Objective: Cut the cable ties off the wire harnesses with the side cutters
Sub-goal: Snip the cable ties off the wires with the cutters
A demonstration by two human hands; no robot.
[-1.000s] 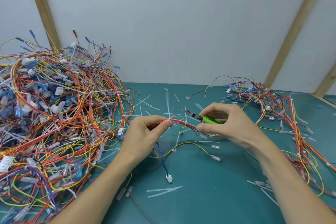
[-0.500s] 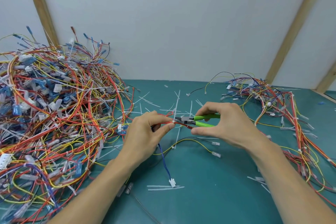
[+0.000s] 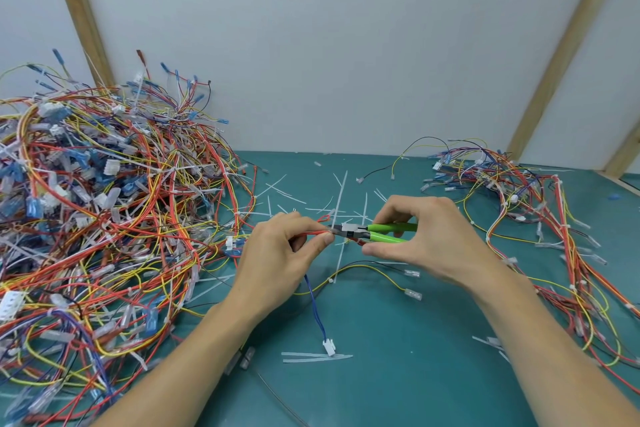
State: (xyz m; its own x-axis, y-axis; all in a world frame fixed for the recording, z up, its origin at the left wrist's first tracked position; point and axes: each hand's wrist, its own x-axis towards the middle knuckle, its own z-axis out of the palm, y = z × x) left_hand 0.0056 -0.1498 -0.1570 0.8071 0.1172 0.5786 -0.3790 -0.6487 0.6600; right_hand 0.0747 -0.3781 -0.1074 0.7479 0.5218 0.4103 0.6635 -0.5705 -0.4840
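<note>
My left hand (image 3: 277,253) pinches a small wire harness (image 3: 313,291) of red, yellow and blue wires just above the green table. My right hand (image 3: 422,239) grips the green-handled side cutters (image 3: 374,232). The cutter jaws point left and sit right at my left thumb tip, against the red wires. A cable tie at the jaws cannot be made out clearly. From my left hand a blue wire hangs down to a white connector (image 3: 329,347) lying on the table.
A big heap of tangled harnesses (image 3: 104,218) fills the left side. A smaller pile of harnesses (image 3: 540,218) lies on the right. Several cut white cable ties (image 3: 339,198) are scattered on the green table (image 3: 398,374) behind and below my hands. A white wall stands behind.
My right hand has turned the cutters to point left and brought the jaws up to the red wires at my left thumb. My left hand keeps its pinch on the harness.
</note>
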